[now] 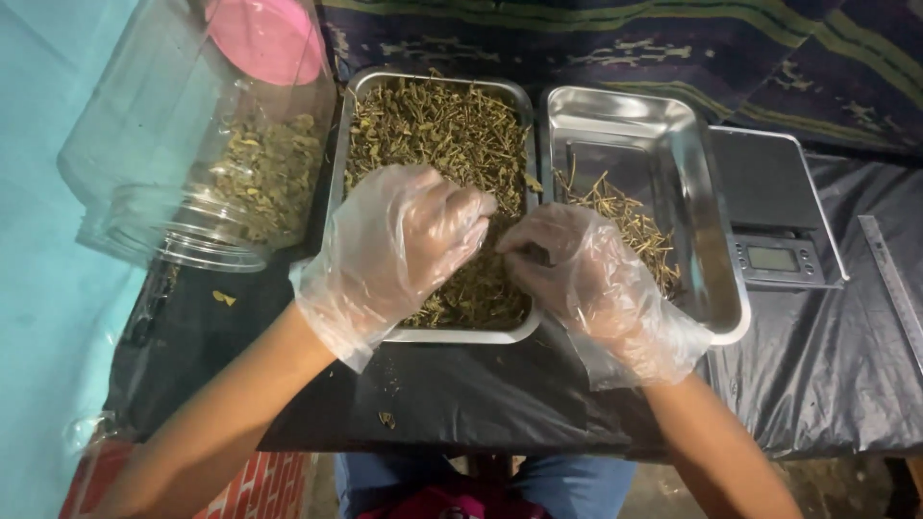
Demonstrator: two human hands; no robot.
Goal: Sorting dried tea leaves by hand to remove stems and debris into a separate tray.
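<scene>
Picking w/ both gloved hands over the steel tray (358, 96) of dried herbs (433, 125) mid-desk: left hand (399, 240) fingers are curling shut, pinching sprigs. Right hand (586, 274) fingers are bunching closed too; can't tell what they're holding. Stems (625, 216) are lying in the second tray (707, 240) just right, w/ jar (192, 144) sitting at desk's left edge & scale (769, 192) nr the right.
</scene>
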